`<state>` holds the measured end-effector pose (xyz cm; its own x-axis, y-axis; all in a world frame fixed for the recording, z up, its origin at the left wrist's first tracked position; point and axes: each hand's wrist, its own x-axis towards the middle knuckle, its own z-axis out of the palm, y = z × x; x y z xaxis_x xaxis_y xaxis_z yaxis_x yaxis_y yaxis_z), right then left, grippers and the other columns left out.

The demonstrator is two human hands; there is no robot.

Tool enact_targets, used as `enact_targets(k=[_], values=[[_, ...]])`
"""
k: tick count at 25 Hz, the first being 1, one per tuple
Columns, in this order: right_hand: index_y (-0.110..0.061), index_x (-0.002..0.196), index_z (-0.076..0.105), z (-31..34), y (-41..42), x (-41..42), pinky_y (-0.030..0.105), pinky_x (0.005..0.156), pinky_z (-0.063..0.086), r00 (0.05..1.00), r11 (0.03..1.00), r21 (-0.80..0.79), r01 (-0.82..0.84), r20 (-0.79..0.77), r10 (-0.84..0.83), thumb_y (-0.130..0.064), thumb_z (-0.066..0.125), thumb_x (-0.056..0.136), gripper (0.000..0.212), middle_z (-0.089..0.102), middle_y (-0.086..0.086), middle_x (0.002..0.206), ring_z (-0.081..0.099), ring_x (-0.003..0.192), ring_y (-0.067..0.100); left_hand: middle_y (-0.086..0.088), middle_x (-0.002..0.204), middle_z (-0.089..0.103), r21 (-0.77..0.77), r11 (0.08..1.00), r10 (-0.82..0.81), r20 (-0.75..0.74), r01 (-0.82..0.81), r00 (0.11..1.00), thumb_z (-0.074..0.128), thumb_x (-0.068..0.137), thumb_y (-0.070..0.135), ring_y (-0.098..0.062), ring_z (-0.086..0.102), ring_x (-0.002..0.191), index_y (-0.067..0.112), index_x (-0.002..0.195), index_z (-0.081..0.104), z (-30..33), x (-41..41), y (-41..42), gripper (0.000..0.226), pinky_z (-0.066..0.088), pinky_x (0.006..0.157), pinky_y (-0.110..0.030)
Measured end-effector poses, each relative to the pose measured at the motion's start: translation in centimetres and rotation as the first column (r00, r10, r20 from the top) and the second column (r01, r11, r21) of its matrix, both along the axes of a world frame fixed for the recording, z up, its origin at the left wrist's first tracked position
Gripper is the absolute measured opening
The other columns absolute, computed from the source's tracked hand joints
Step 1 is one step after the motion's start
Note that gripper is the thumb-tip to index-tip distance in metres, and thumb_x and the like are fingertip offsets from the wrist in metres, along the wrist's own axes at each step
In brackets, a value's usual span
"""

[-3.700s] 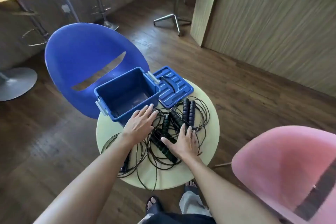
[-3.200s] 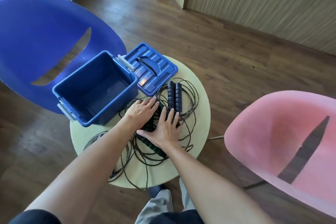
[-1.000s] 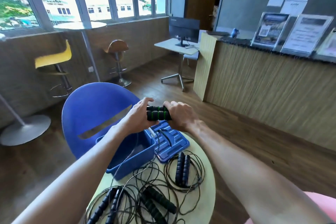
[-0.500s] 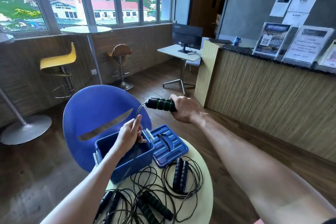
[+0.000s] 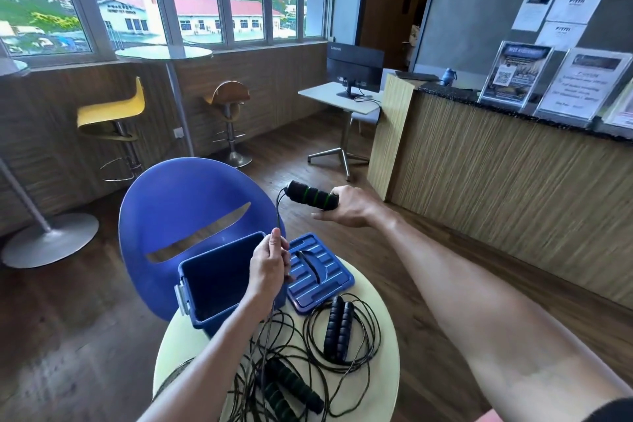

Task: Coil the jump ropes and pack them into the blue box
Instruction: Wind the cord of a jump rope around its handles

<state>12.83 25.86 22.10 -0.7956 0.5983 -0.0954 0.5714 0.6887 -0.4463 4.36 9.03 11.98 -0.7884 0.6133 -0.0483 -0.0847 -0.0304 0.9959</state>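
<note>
My right hand (image 5: 346,209) is raised above the table, closed around the black, green-ringed handles (image 5: 310,195) of one jump rope. Its thin black cord (image 5: 278,216) drops from the handles into my left hand (image 5: 269,262), which pinches it above the open blue box (image 5: 219,281). The box looks empty inside. Its blue lid (image 5: 317,272) lies flat to the right of it. On the round pale table (image 5: 383,349) a coiled rope with two black handles (image 5: 337,329) lies on the right. More green-ringed handles (image 5: 291,387) sit in a loose tangle of cord near me.
A blue shell chair (image 5: 178,216) stands right behind the box. A wood-fronted counter (image 5: 496,192) runs along the right. Bar stools (image 5: 113,120), tall round tables and a desk with a monitor (image 5: 354,70) stand farther back on the wooden floor.
My right hand has carried the handles up and to the right. My left hand slid down the cord, lower over the box, drawing the cord straighter between the two hands.
</note>
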Motion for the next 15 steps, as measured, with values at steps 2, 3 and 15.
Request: enact_targets(k=[2, 3, 15], values=[[-0.020, 0.087, 0.059, 0.0, -0.1, 0.0, 0.031, 0.063, 0.040, 1.000, 0.997, -0.071, 0.004, -0.001, -0.004, -0.065, 0.075, 0.077, 0.049, 0.063, -0.001, 0.087, 0.059, 0.079, 0.013, -0.004, 0.063, 0.050, -0.148, 0.988, 0.032, -0.131, -0.052, 0.991, 0.034, 0.103, 0.041, -0.018, 0.044, 0.054, 0.013, 0.074, 0.052, 0.1, 1.0, 0.4, 0.044, 0.039, 0.050, -0.029], [-0.019, 0.082, 0.059, 0.0, -0.3, -0.2, 0.029, 0.060, 0.040, 1.000, 0.995, -0.097, 0.006, -0.007, -0.007, -0.068, 0.074, 0.075, 0.052, 0.063, -0.002, 0.083, 0.057, 0.073, 0.012, -0.007, 0.068, 0.054, -0.202, 0.977, 0.026, -0.178, -0.062, 0.984, 0.033, 0.104, 0.038, -0.019, 0.046, 0.057, 0.015, 0.076, 0.052, 0.3, 1.6, 0.8, 0.041, 0.039, 0.054, -0.030], [-0.011, 0.085, 0.059, 0.3, -0.4, -2.1, 0.022, 0.041, 0.035, 0.996, 0.937, -0.349, 0.019, -0.078, -0.049, -0.033, 0.081, 0.074, 0.033, 0.057, 0.010, 0.073, 0.047, 0.051, 0.017, 0.000, 0.064, 0.050, -0.377, 0.914, -0.227, -0.784, -0.152, 0.578, 0.028, 0.104, 0.019, -0.024, 0.051, 0.058, 0.007, 0.115, 0.036, 3.9, 5.6, 3.4, 0.018, 0.032, 0.058, -0.034]])
